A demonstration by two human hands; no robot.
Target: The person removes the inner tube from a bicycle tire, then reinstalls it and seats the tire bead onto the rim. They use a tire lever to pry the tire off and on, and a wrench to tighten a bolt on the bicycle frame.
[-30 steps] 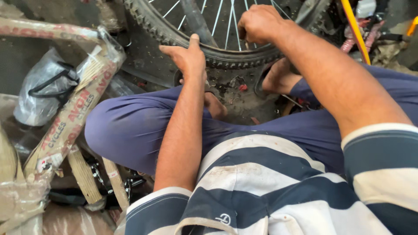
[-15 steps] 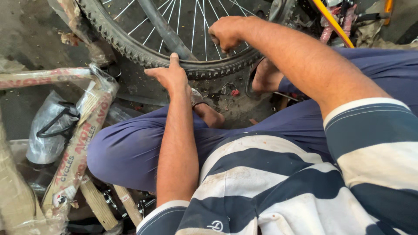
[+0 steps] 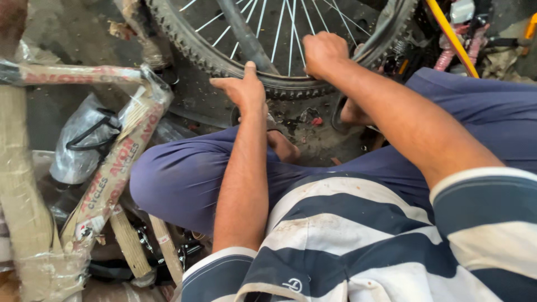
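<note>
Against wheel (image 3: 279, 50): left hand (image 3: 243, 89) flat, unclenched on tyre (image 3: 224, 64); right hand (image 3: 324, 53) clenched at rim. Risk: fingers pinched betw. spokes (image 3: 279, 33) if wheel turns.

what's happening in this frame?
A person sits on the floor with a bicycle wheel lying in front of them. The left hand rests flat on the knobby tyre at the near edge of the wheel. The right hand is closed in a fist over the rim beside the spokes; what it grips is hidden. A bicycle frame wrapped in paper and plastic lies to the person's left.
</note>
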